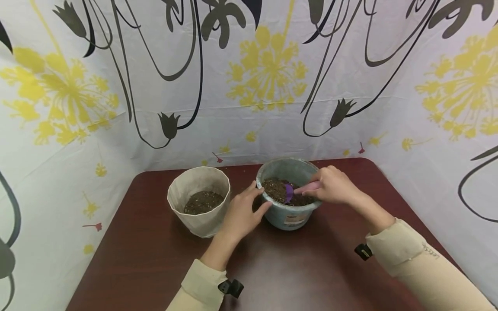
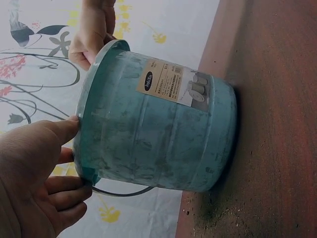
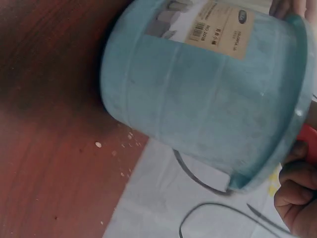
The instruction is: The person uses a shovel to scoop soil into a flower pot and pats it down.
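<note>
One purple-bladed trowel (image 1: 288, 193) is grasped firmly by its pink handle (image 1: 312, 186) in the right hand (image 1: 336, 185), with its blade set in the dark soil (image 1: 272, 189) inside the blue-green plastic bucket (image 1: 278, 217). The bucket's rim is gripped at the near left by the left hand (image 1: 242, 211). On the reddish-brown table (image 1: 144, 263), a cream faceted planter (image 1: 206, 223), partly filled with soil, is placed near the bucket's left side. For clean digging, the rim is best kept steady so that the bucket is not tipped by the push. The blade is probably best driven in at a shallow slant, then levelled before being raised; with an overheaped load, crumbs could be spilled over the rim.
</note>
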Demonstrator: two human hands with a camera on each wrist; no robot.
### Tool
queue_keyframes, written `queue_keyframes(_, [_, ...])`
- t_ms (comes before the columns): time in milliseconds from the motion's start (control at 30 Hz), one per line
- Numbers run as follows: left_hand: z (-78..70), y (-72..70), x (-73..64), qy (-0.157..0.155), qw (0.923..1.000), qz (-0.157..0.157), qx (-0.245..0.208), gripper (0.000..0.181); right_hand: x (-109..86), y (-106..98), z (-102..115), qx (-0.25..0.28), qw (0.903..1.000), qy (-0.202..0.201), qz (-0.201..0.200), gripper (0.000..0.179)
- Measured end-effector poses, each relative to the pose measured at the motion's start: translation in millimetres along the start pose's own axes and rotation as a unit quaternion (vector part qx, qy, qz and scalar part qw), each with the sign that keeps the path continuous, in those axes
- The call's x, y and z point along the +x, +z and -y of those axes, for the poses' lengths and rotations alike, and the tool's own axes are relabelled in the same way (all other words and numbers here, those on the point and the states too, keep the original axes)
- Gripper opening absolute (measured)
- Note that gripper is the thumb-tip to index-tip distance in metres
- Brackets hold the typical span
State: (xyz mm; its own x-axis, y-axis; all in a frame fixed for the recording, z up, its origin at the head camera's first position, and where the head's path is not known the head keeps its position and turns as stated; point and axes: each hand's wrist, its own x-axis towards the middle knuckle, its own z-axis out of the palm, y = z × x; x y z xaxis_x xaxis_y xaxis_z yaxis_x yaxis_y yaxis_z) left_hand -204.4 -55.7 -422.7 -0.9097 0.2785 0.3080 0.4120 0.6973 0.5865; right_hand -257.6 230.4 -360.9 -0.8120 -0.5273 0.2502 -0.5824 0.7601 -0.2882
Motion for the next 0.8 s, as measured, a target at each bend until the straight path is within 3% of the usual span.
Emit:
queue_keyframes(200, [0.7,0.1,1.4,-0.001,1.0000,-0.001,0.003,0.054,-2.6,2.6,-3.7,0.035,0.9993,0.000,-0.012,0.022])
queue_keyframes(333, [0.1,-1.0,0.6,-0.003,1.0000,0.003,0.001,0.054,-6.8,4.8,-8.7,0.070,0.9973,0.012,-0.021,0.014])
queue_keyframes(467, [0.4,-1.1,0.2,0.000,1.0000,0.002,0.002,0.054,-10.4,4.6,-10.6,0.102,0.9935,0.044,-0.022,0.006])
queue_keyframes(700, [2.7,0.2,0.1,0.004,0.9999,-0.001,0.010,0.054,-18.8,2.4,-13.2,0.122,0.9835,0.127,-0.041,0.022])
queue_keyframes(800, [3.8,0.5,-0.2,0.009,0.9998,-0.007,0.015,0.054,-24.9,2.0,-16.1,0.132,0.9795,0.145,-0.045,0.028])
